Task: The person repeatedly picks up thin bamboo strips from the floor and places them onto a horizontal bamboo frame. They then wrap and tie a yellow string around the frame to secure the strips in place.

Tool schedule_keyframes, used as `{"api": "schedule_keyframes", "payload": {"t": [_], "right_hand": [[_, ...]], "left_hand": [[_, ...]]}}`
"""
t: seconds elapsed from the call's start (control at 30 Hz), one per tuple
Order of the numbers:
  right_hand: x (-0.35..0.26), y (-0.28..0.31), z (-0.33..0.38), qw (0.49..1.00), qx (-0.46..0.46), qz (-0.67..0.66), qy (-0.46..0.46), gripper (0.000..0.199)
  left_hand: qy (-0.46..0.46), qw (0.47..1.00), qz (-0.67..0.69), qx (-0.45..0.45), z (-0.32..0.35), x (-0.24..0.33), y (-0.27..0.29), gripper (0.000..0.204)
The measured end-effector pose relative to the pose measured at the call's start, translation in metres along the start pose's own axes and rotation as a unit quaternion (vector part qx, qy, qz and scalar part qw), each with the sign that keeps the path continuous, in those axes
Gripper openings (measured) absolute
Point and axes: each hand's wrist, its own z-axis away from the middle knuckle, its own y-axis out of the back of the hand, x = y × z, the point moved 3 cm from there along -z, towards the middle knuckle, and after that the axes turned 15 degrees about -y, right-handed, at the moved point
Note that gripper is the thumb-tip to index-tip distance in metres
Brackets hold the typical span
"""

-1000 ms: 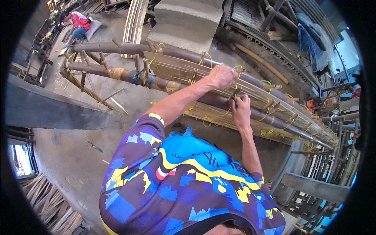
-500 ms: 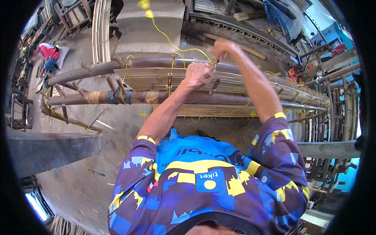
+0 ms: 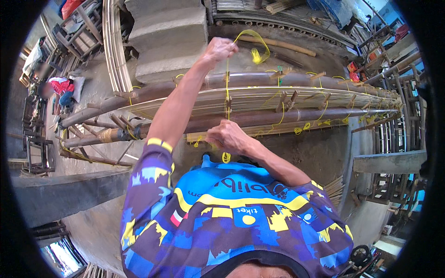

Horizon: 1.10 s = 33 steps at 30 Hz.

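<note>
Beyond the far pole (image 3: 252, 79), my left hand (image 3: 219, 50) is raised and closed on a yellow cord (image 3: 227, 69). From it the cord runs down over the far pole, past a wooden peg (image 3: 228, 109), towards my right hand (image 3: 229, 137). That hand is closed by the near pole (image 3: 262, 118), seemingly on the same cord; its fingertips are partly hidden. A yellow coil (image 3: 226, 157) hangs just below it. Another length loops right of my left hand and ends in a yellow bundle (image 3: 256, 56). Long thin slats (image 3: 259, 96) lie between the poles.
Several pegs and yellow ties line both poles. Concrete steps (image 3: 169, 25) rise beyond the frame, with a bamboo pole (image 3: 282, 45) on the ground to their right. A person in red (image 3: 62, 85) crouches at far left. Concrete beams (image 3: 69, 187) stand at the left.
My left hand has risen from the slats to beyond the far pole. My right hand has come back to the near pole. The yellow bundle now hangs right of my left hand.
</note>
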Motion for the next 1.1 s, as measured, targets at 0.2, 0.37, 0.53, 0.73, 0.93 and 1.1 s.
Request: {"api": "schedule_keyframes", "payload": {"t": [0.2,0.37,0.53,0.73,0.93,1.1], "right_hand": [[0.017,0.056,0.079,0.87,0.46,-0.108,-0.137,0.016],[0.043,0.098,0.103,0.854,0.334,-0.034,-0.397,0.04],[0.058,0.108,0.108,0.845,0.257,0.031,-0.468,0.032],[0.035,0.147,0.088,0.897,0.388,-0.155,-0.142,0.026],[0.006,0.254,-0.034,0.941,0.171,-0.237,-0.168,0.031],[0.102,0.239,-0.118,0.906,0.287,0.26,-0.169,0.033]], "left_hand": [[0.161,0.887,-0.37,-0.222,-0.007,0.0,-0.013,0.018],[-0.06,0.823,-0.366,-0.431,0.025,0.058,-0.118,0.021],[-0.071,0.901,-0.391,-0.173,0.045,0.051,-0.141,0.011],[-0.036,0.905,-0.394,-0.156,0.043,0.049,-0.143,0.016],[0.018,0.91,-0.378,-0.171,0.04,0.06,-0.145,0.019],[0.034,0.93,-0.333,-0.156,0.035,0.049,-0.142,0.036]]}}
